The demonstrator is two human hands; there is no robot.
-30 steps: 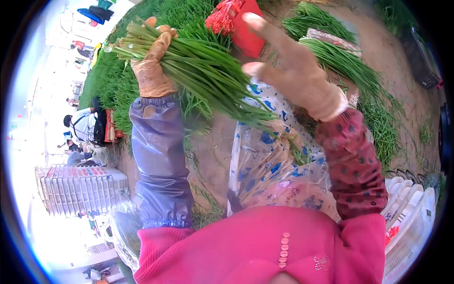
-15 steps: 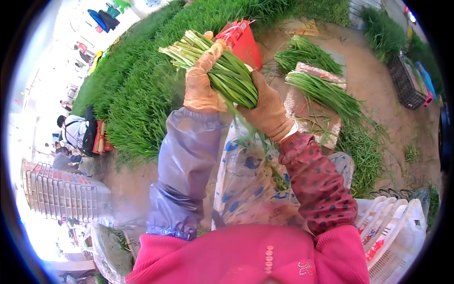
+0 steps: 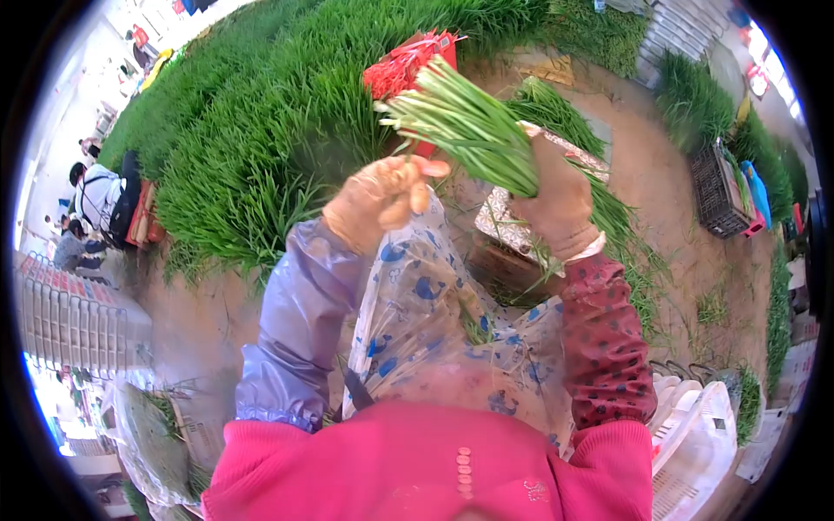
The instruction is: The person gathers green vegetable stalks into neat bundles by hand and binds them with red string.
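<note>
My right hand (image 3: 556, 198), in a tan glove, is wrapped round the leafy part of a bunch of green stalks (image 3: 473, 122). The pale cut ends point up and left. My left hand (image 3: 382, 200), also gloved, is to the left of the bunch and apart from it, its fingers curled and thumb near the fingertips; a thin strand shows by them, too small to make out. Behind the bunch stands a red box of red ties (image 3: 404, 74). Beneath my right hand is a speckled block (image 3: 504, 217), with more cut stalks (image 3: 612, 208) lying beyond it.
A large mass of green stalks (image 3: 234, 148) spreads at the left and back. Stacked white crates (image 3: 78, 321) stand at left, a white basket (image 3: 695, 443) at lower right and a dark crate (image 3: 719, 191) at right. Two people are at the far left.
The bunch has passed from my left hand to my right hand's grip and moved right. My left hand has come off it. The view has shifted slightly.
</note>
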